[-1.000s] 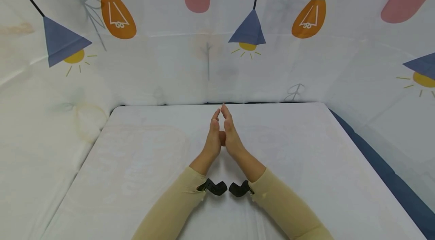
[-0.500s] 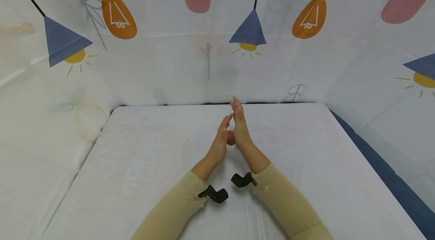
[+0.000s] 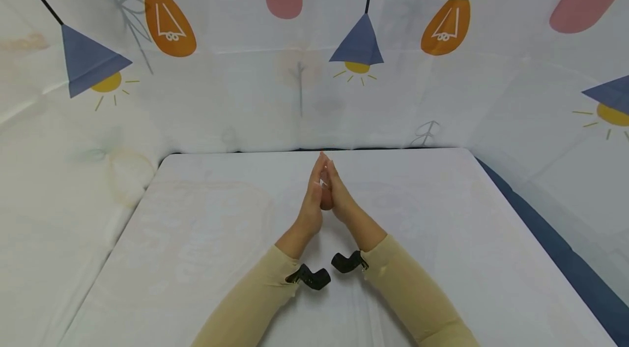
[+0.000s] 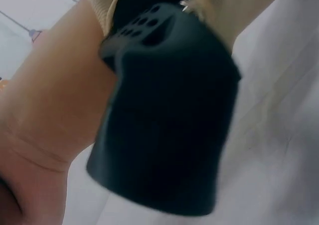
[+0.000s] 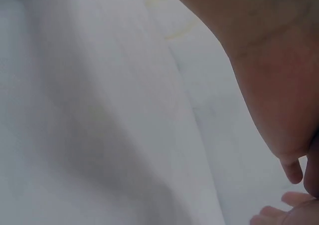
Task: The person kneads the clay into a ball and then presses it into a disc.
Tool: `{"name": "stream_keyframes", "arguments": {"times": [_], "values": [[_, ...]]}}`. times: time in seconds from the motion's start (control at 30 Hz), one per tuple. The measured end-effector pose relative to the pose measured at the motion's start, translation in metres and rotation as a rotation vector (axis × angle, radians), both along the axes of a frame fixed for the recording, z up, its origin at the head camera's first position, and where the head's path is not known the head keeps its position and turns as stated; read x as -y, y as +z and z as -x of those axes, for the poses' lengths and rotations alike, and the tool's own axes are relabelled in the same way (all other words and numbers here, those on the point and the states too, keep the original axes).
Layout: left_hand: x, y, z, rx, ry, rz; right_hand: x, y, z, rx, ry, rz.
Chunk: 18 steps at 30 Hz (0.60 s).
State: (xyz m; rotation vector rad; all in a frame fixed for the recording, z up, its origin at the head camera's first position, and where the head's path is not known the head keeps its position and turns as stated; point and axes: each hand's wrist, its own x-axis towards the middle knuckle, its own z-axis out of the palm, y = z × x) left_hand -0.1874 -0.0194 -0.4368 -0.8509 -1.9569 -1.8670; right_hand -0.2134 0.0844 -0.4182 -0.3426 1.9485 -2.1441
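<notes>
Palm to palm over the white table, my left hand (image 3: 309,210) and right hand (image 3: 343,201) point forward with straight fingers, tips meeting. Between the palms sits a small rounded brown lump (image 3: 326,198), pressed from both sides; its kind I cannot tell. The left fingertips reach slightly farther forward than the right. In the right wrist view, part of the brown lump (image 5: 312,171) shows at the right edge, with several fingertips (image 5: 269,216) below it. The left wrist view shows a bare wrist (image 4: 35,160), a tan sleeve and a large black wrist-camera mount (image 4: 164,120).
The white tabletop (image 3: 211,259) spreads around both forearms. Behind it hangs a pale cloth (image 3: 245,96) printed with lamps and bulbs. A dark blue strip (image 3: 540,232) runs along the table's right edge. Two black wrist mounts (image 3: 315,277) stand close together below the hands.
Half a second ago the right hand slid forward past the left and both shifted right; now the right has drawn back, the left has slid forward and both have moved left. The lump stays between the palms.
</notes>
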Motion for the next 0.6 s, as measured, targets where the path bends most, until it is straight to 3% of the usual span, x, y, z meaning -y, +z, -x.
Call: {"name": "stream_keyframes", "arguments": {"times": [0.17,0.3,0.6], "values": [[0.005,0.004,0.001,0.114,0.134,0.045,0.006,-0.001,-0.008,-0.015,0.051,0.057],[0.009,0.004,0.004,0.188,0.175,0.050,0.008,0.002,-0.015,-0.078,0.074,0.068],[0.010,-0.008,0.008,0.153,0.272,0.199,0.000,0.022,-0.020,-0.187,0.043,0.029]]}}
